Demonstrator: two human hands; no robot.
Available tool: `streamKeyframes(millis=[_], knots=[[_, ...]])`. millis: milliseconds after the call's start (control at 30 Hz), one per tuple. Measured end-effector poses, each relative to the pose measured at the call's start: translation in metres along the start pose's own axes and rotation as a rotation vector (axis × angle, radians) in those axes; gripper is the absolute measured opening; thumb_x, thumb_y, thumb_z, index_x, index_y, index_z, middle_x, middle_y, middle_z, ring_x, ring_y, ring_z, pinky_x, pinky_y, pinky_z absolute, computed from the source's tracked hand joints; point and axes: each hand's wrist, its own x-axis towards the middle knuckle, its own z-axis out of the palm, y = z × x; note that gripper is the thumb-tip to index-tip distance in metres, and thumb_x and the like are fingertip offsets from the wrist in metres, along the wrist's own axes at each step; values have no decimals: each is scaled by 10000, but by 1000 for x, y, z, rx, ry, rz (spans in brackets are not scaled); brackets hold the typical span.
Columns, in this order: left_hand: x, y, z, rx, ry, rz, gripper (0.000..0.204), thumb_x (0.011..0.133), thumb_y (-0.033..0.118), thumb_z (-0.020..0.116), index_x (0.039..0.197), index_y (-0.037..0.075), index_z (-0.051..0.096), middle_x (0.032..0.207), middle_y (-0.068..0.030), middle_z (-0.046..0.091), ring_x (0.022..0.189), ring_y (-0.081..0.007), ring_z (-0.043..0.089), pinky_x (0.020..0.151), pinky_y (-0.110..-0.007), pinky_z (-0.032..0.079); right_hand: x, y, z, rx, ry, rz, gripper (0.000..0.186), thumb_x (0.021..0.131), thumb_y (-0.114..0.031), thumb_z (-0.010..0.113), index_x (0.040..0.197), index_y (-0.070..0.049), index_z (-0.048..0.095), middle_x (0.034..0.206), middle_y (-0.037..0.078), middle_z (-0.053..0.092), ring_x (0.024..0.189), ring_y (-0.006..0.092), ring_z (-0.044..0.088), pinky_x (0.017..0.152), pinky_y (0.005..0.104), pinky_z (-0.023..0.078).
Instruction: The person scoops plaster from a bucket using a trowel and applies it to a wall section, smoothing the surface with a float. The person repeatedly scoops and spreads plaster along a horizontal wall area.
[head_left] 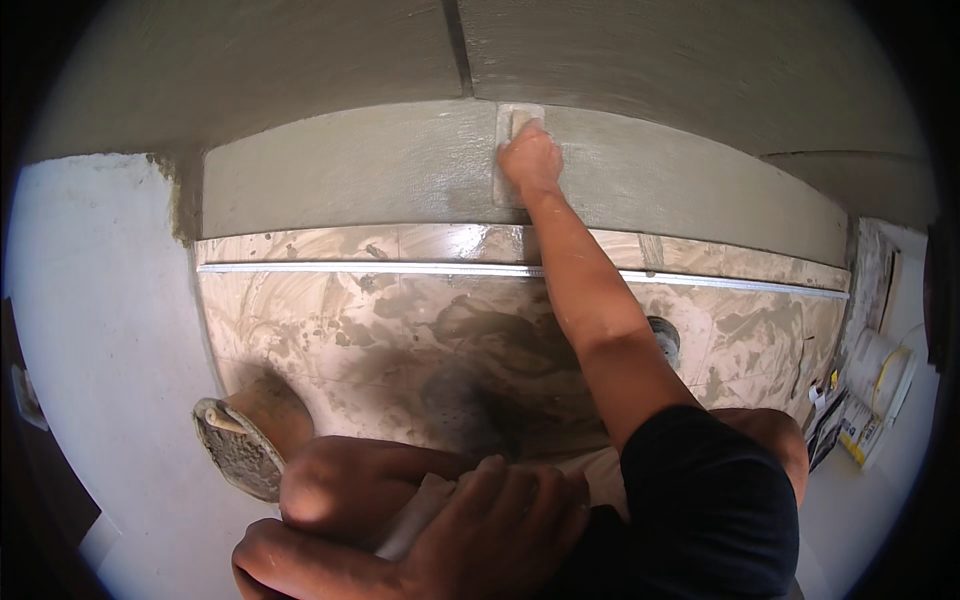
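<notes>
My right hand grips the handle of a flat rectangular float, which lies against a band of smooth, damp grey plaster. My left hand is low in view over my bent legs, fingers curled over a pale item that I cannot make out. Below the plaster, a long metal straightedge runs across smeared beige tiles. At lower left an orange bucket holds grey mortar, with a tool handle sticking out.
A white wall rises at the left. A dark round object, partly hidden by my right arm, is on the tiles. White-and-yellow bags and other items lie at the right edge. Grey plastered surfaces fill the top.
</notes>
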Motion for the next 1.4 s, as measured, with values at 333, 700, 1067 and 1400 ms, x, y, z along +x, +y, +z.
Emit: streamKeyframes(millis=[333, 700, 1067, 1400], knots=[[27, 13, -20, 85, -1217, 1213, 89, 892, 163, 586, 968, 117, 583, 894, -35, 549, 836, -181, 572, 791, -301, 469, 23, 93, -70, -110, 36, 112, 355, 910, -182, 630, 1206, 12, 611, 1175, 267, 703, 1108, 417, 698, 984, 474, 546], [-1, 45, -2, 205, -1169, 1402, 244, 892, 177, 594, 1118, 94, 633, 993, -50, 592, 943, -192, 589, 857, -319, 457, 46, 174, -121, -132, 59, 166, 363, 894, -222, 635, 1185, -5, 640, 1172, 242, 718, 1136, 403, 692, 982, 479, 547], [-8, 29, 7, 72, -1094, 1432, 510, 846, 225, 635, 1301, -4, 624, 1016, -108, 612, 899, -241, 616, 822, -348, 506, 47, 223, -129, -173, 30, 97, 542, 846, -394, 744, 1223, -11, 671, 1182, 248, 716, 1132, 412, 681, 976, 488, 539], [19, 10, -15, 221, -1199, 1359, 137, 922, 206, 596, 1025, 138, 656, 961, -33, 626, 950, -186, 616, 862, -335, 468, 11, 95, -61, -229, -89, -192, 529, 851, -388, 773, 1210, -18, 657, 1097, 249, 734, 1068, 416, 701, 954, 481, 550]])
